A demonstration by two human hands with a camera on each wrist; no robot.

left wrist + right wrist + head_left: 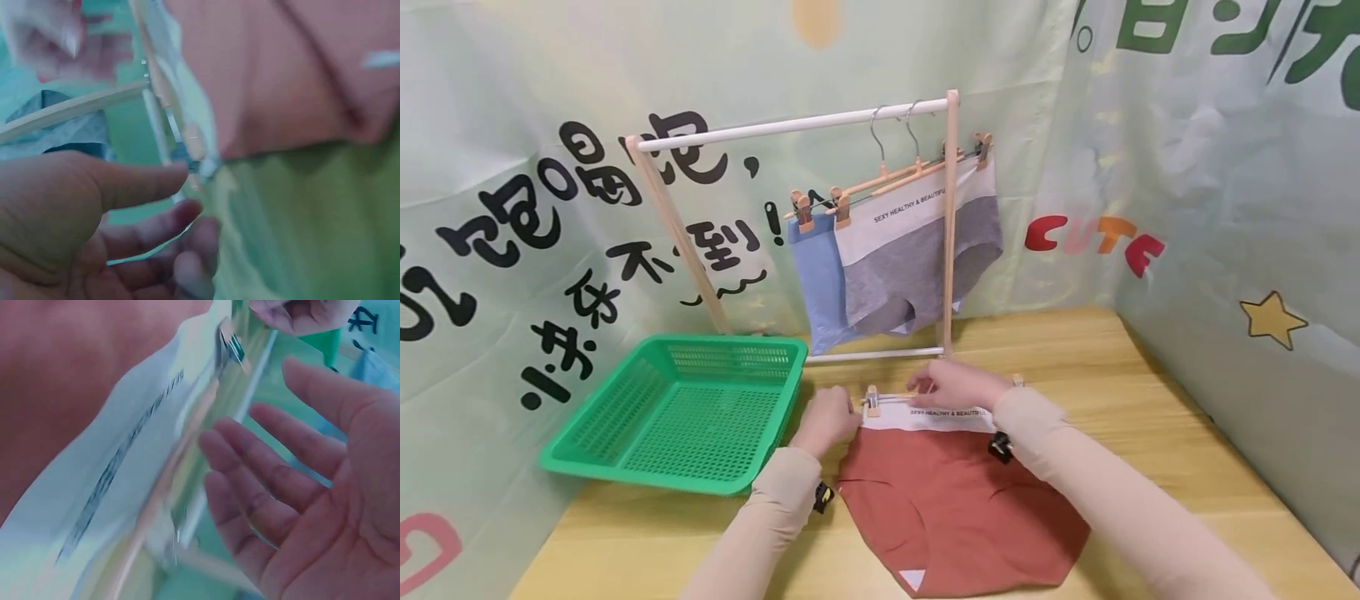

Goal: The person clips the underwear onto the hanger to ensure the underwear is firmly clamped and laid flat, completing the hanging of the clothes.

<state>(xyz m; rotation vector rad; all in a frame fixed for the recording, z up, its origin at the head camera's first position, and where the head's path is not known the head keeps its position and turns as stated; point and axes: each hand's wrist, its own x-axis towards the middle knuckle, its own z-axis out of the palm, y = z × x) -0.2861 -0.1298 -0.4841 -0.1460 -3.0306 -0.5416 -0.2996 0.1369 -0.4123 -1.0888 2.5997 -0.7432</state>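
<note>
Red briefs [962, 508] with a white printed waistband [891, 417] lie flat on the wooden table. A clip hanger runs along the waistband, its left clip [872, 402] at the waistband's left end; its right clip [1018, 381] is partly hidden behind the right arm. My left hand [827, 421] is beside the left clip; in the left wrist view, its thumb [147, 184] and fingers stand apart with nothing between them. Over the hanger's middle is my right hand [958, 385]. The right wrist view shows its fingers [269, 469] loosely spread, holding nothing.
Behind stands a rack with a white rail [797, 125] and wooden posts. Blue briefs [820, 279] and grey briefs [895, 258] hang there from clip hangers. A green basket [673, 483] sits at the left. Printed cloth [1217, 208] surrounds the table.
</note>
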